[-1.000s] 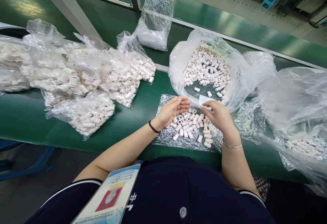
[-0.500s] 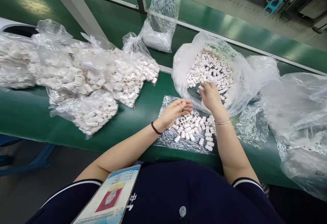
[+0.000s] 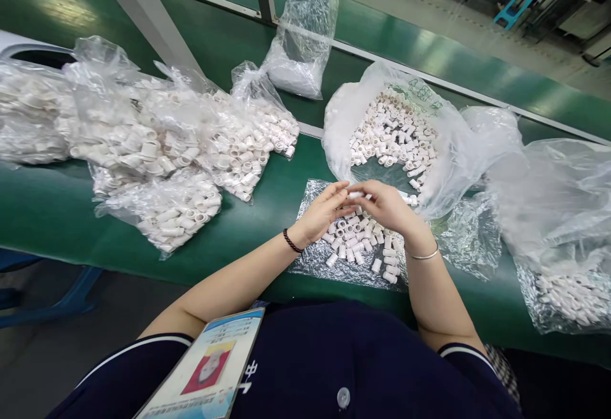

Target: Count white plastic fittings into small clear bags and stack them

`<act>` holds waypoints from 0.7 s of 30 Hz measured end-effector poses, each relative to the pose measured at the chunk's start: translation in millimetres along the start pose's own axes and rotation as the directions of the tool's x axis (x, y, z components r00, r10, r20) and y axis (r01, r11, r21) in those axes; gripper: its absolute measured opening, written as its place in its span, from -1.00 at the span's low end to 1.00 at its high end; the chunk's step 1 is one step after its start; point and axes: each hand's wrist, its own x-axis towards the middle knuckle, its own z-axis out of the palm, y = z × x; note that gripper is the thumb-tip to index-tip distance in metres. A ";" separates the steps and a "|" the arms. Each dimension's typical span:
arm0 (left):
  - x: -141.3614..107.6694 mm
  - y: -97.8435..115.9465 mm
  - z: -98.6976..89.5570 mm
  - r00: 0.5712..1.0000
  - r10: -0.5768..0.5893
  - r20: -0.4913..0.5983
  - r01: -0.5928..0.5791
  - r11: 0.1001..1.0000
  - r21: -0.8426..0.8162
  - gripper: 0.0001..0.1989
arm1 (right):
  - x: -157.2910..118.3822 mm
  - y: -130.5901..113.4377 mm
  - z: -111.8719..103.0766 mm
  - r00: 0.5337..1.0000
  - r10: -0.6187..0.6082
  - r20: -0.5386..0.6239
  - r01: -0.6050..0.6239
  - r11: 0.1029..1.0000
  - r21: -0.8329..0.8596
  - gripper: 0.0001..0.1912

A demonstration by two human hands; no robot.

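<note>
My right hand (image 3: 384, 205) is closed on small white plastic pipe fittings (image 3: 356, 195), partly hidden by its fingers. Facing it, my left hand (image 3: 324, 212) has its fingers stretched out, their tips close to the right fingertips; whether they touch the held fittings I cannot tell. Below both hands, a loose pile of white pipe fittings (image 3: 351, 239) lies on a flat clear plastic bag (image 3: 310, 266). Just beyond them, a big open plastic bag (image 3: 338, 145) holds many more fittings (image 3: 401, 126).
Several filled clear bags (image 3: 176, 212) crowd the green table (image 3: 267, 228) at left. A bundle of clear plastic (image 3: 298, 69) stands behind. Crumpled plastic (image 3: 470, 234) and another bag with white pieces (image 3: 573, 298) lie at right. A grey post (image 3: 143, 18) rises at back left.
My right hand has come from the big open bag back toward my left hand, bringing fittings with it. At far right, the plastic has shifted and white pieces now show there.
</note>
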 end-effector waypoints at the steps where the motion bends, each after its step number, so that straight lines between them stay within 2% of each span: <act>1: 0.2 -1.0 0.2 0.999 -0.029 0.024 0.029 0.999 -0.025 -0.83 | -4.1 -10.6 -0.8 0.995 -0.033 0.089 0.032 0.999 0.021 -0.76; 3: 0.2 -2.4 1.3 0.993 -0.090 0.082 0.094 0.995 -0.046 -0.83 | -8.9 -24.1 -0.7 0.981 -0.041 0.190 0.043 0.999 -0.002 -0.81; 4: 0.0 -2.8 2.2 0.988 -0.114 0.104 0.120 0.992 -0.047 -0.82 | -10.2 -26.8 0.1 0.983 -0.025 0.181 0.032 0.999 -0.033 -0.83; 8: -1.4 -1.7 7.0 0.977 -0.167 0.135 0.179 0.981 -0.079 -0.76 | -15.7 -21.8 5.3 0.998 -0.004 -0.059 -0.001 0.996 -0.085 -0.83; 10: -1.9 -0.2 8.8 0.978 -0.168 0.126 0.182 0.978 -0.105 -0.72 | -21.5 -18.1 8.4 0.991 -0.025 -0.128 0.015 0.997 -0.078 -0.77; 15: -3.1 1.1 10.8 0.982 -0.163 0.096 0.176 0.973 -0.150 -0.74 | -36.4 -15.9 17.2 0.977 -0.101 -0.190 0.076 0.988 -0.137 -0.72; 21: -3.5 -1.2 10.0 0.975 -0.202 0.095 0.216 0.961 -0.172 -0.75 | -37.8 -12.7 19.3 0.974 -0.084 -0.211 0.061 0.992 -0.112 -0.79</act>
